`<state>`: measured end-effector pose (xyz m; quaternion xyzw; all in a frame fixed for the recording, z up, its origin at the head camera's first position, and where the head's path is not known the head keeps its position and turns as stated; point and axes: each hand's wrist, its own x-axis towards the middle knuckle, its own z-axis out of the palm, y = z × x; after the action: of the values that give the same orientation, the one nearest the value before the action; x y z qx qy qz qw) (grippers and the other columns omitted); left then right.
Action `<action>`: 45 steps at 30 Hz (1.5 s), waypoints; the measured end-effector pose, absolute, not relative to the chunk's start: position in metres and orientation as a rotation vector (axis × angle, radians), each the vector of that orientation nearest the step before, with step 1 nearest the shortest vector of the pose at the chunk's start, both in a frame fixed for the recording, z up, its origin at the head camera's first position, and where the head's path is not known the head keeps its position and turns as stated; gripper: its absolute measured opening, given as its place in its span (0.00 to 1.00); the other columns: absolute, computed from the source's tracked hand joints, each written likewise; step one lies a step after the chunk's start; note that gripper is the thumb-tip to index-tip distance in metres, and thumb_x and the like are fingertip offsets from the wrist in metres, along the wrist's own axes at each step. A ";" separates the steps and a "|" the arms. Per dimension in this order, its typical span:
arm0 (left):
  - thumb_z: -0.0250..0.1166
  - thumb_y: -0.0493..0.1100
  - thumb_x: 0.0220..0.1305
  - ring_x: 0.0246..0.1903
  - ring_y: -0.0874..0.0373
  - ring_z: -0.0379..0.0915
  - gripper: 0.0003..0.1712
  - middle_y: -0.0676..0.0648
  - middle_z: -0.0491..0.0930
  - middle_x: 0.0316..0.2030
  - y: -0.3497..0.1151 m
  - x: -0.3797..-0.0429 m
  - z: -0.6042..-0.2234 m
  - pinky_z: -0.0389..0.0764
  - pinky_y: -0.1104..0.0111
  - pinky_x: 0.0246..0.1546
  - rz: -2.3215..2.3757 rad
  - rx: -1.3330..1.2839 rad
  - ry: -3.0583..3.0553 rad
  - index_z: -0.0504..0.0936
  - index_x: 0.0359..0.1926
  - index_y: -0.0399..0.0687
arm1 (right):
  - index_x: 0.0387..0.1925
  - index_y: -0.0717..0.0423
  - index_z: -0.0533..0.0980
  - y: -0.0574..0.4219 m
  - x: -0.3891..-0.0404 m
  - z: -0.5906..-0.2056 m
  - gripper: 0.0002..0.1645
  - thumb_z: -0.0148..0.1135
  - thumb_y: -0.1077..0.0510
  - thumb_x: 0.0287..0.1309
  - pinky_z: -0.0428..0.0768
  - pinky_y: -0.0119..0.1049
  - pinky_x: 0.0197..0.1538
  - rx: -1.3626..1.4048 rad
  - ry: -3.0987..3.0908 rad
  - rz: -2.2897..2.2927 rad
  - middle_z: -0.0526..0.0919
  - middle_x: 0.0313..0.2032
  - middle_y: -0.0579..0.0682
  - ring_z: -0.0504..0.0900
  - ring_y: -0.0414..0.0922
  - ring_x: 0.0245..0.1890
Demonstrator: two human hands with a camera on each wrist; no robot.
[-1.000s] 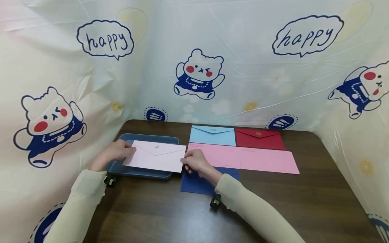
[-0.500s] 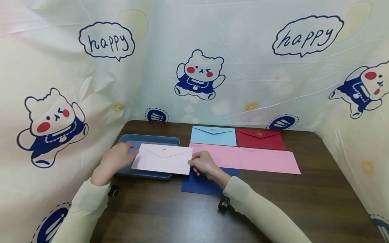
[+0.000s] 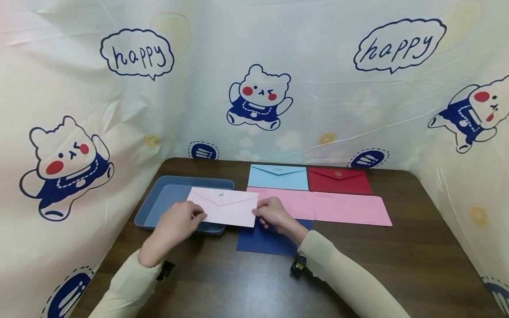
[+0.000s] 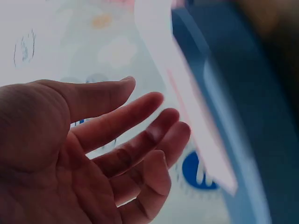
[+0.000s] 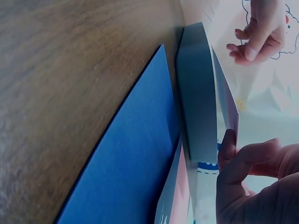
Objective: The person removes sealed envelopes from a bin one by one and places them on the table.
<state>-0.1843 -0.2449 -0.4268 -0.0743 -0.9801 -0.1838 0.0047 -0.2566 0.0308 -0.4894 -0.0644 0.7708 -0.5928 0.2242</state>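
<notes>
My right hand (image 3: 275,214) pinches the right edge of a pale pink envelope (image 3: 224,214), its flap side facing up. The envelope is held above the right part of a blue tray (image 3: 157,207). My left hand (image 3: 179,223) hovers over the tray's front, by the envelope's left end. In the left wrist view, the left hand's fingers (image 4: 126,154) are loosely bent with nothing between them. A gap separates the left hand from the envelope (image 5: 227,100) in the right wrist view. Below the right hand lies a dark blue envelope (image 3: 266,242), partly hidden by that hand and wrist.
Light blue (image 3: 278,179) and red (image 3: 339,182) envelopes lie in the back row. Two pink envelopes, one on the left (image 3: 296,205) and one on the right (image 3: 351,210), lie in front of them. A printed curtain (image 3: 326,101) surrounds the wooden table (image 3: 358,265).
My left hand has let go of the pale envelope's left end and moved right and toward the front. The right hand has drawn the envelope to the right, uncovering more of the tray.
</notes>
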 end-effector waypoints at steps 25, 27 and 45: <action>0.77 0.33 0.60 0.27 0.57 0.74 0.04 0.50 0.85 0.29 -0.200 -0.172 -0.466 0.82 0.58 0.32 -0.497 -0.280 -3.071 0.91 0.30 0.46 | 0.32 0.63 0.80 0.053 -0.253 -0.494 0.11 0.64 0.61 0.72 0.71 0.30 0.21 -0.196 2.167 -1.610 0.70 0.17 0.49 0.70 0.42 0.14; 0.77 0.33 0.59 0.27 0.57 0.75 0.05 0.50 0.85 0.28 -0.200 -0.173 -0.467 0.83 0.57 0.33 -0.479 -0.287 -3.063 0.91 0.30 0.46 | 0.33 0.64 0.80 0.055 -0.253 -0.494 0.10 0.64 0.61 0.71 0.71 0.30 0.21 -0.196 2.177 -1.611 0.70 0.17 0.49 0.70 0.42 0.14; 0.77 0.33 0.60 0.28 0.56 0.75 0.05 0.51 0.87 0.31 -0.202 -0.175 -0.466 0.81 0.56 0.34 -0.509 -0.256 -3.079 0.92 0.31 0.48 | 0.26 0.62 0.74 0.088 -0.246 -0.490 0.15 0.62 0.63 0.71 0.69 0.32 0.21 -0.181 2.180 -1.607 0.68 0.16 0.49 0.67 0.42 0.14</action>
<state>-0.1753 -0.2018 -0.4660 -0.0816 -0.9833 -0.1625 0.0050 -0.2458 0.0883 -0.4902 -0.0651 0.7849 -0.5786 0.2121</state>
